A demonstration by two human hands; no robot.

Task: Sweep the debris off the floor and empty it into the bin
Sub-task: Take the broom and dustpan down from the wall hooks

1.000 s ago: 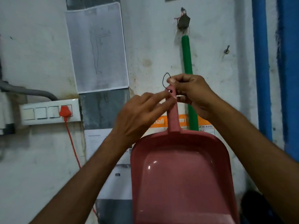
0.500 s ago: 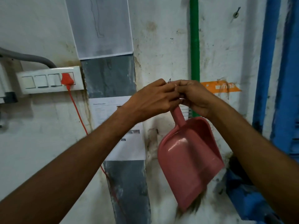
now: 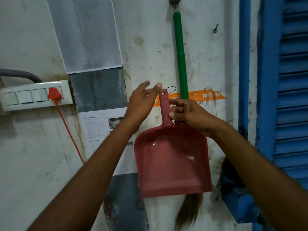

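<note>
Facing a stained white wall (image 3: 150, 39) at close range, reaching up with two bare forearms. Gripping the handle of one dustpan (image 3: 173, 160) with the right hand (image 3: 191, 117), fingers and thumb curling round the stem just above the scoop. Holding the left hand (image 3: 141, 100) just beside the handle's tip, fingers loose and spread, grasping nothing. Holding the dustpan upright before the wall, scoop downward: dull pink glossy plastic, raised rim, one thin black cord loop (image 3: 170, 90) sticking out of the handle's hole. Partly covering one broom behind: green stick (image 3: 180, 55) rising above, brown bristles (image 3: 190, 212) showing below the pan's lower edge. Leaving bare wall between pan and one blue shutter (image 3: 293, 97) on the right; crowding leftward towards two paper sheets, one switch panel (image 3: 25, 95), one orange plug (image 3: 54, 94).
</note>
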